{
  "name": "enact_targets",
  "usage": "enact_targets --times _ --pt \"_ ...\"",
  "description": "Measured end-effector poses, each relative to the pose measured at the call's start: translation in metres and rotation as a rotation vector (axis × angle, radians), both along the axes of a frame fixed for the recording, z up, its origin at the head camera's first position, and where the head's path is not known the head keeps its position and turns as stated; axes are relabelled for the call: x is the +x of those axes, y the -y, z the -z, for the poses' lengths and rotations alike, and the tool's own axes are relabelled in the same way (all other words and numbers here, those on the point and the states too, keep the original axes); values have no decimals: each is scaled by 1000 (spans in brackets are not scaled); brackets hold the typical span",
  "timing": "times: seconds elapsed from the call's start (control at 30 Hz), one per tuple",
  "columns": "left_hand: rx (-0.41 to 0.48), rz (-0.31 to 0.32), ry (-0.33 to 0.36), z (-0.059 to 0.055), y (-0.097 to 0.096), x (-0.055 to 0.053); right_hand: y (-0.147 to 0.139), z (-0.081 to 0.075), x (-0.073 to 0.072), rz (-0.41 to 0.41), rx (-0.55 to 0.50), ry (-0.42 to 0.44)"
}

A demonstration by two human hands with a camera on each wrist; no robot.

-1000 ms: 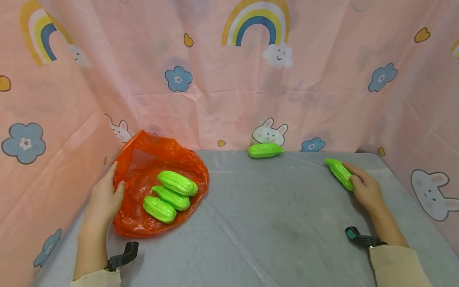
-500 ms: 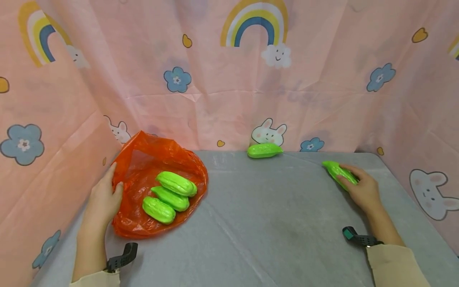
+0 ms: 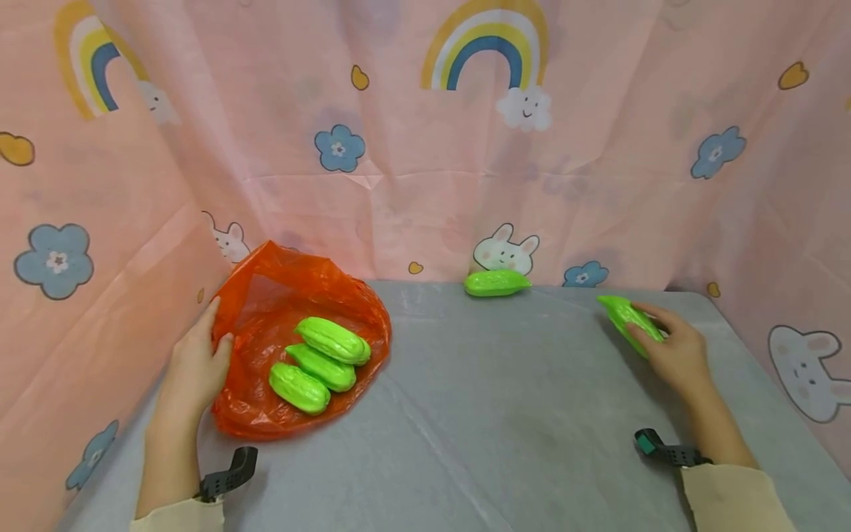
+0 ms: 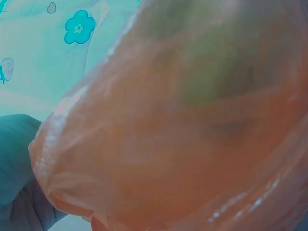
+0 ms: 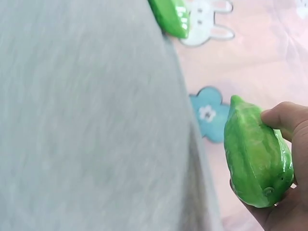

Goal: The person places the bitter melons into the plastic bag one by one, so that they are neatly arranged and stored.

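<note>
On the left of the head view, my left hand (image 3: 196, 369) grips the near-left edge of a red plastic bag (image 3: 246, 399), thumb and fingers at its rim. The bag lies with its mouth wide, and several shiny green bitter melons (image 3: 299, 388) rest inside. Up close in the left wrist view, the bag's thin film (image 4: 134, 159) fills most of the frame and blurs the melons behind it. Over the right side of the table, my right hand (image 3: 678, 351) holds another bitter melon (image 5: 255, 154) between thumb and fingers, its pointed tip facing away from me.
One more bitter melon (image 3: 495, 283) lies at the back edge of the grey table (image 3: 505, 414), against the pink printed cloth (image 3: 425, 207). That cloth rises behind the table and along both sides.
My right hand has shifted slightly left with the bitter melon and its thumb now lies further along it. The left hand keeps its hold on the bag. The head view has moved a little.
</note>
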State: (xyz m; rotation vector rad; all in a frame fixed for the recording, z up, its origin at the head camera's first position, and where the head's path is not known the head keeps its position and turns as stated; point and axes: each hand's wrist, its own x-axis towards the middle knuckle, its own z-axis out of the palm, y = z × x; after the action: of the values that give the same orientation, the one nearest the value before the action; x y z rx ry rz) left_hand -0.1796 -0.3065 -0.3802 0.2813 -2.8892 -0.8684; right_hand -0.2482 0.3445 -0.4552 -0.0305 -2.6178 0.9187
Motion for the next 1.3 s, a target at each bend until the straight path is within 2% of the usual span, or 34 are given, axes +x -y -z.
enact_targets --times 0.2,0.43,0.53,0.7,0.8,1.03,1.3 --pt "-1 3 2 -1 -1 0 11 -13 1 -48 23 -51" --pt "8 1 1 -1 -2 0 34 -34 7 -128 -67 -146" --pt "17 -2 15 -1 -2 1 44 -42 9 -159 -99 -124" --pt "26 0 18 -2 -2 1 63 -54 12 -143 -165 -18" --pt "18 4 12 -2 -2 0 76 -59 12 -150 -205 6" --pt "21 -1 11 0 -2 1 105 -63 10 -258 -208 -71" --pt "27 -5 17 -1 -1 0 130 -68 8 -336 -237 -101"
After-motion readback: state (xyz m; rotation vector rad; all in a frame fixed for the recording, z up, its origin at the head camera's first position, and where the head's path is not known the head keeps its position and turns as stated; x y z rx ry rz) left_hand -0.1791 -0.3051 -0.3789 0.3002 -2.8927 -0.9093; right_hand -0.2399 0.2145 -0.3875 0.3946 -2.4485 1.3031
